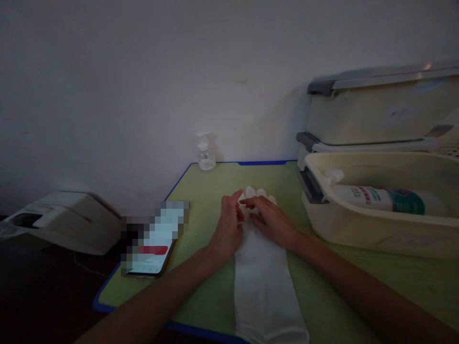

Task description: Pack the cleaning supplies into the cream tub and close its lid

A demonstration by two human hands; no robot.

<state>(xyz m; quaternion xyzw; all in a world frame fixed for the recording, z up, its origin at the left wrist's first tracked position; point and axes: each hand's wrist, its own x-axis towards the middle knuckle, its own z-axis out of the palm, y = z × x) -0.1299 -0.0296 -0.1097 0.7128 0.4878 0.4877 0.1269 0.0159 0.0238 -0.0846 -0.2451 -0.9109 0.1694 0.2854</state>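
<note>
A long white glove (263,277) lies flat on the green table, its rounded finger ends pointing away from me and its wide cuff near the front edge. My left hand (229,222) is at the glove's left side, fingers curled and closed on its edge near the finger end. From the right, my right hand (268,217) rests over the upper part of the glove, its bent fingers reaching to the same spot as the left fingertips. The hands cover part of the glove's fingers, so the exact pinch is hidden.
A phone (154,239) with a lit screen lies left on the blue-edged green table (215,301). A clear pump bottle (206,155) stands by the wall. Right, a cream bin (358,234) holds a white-and-green bottle (387,199), before stacked lidded boxes (358,114). A white device (71,222) sits far left.
</note>
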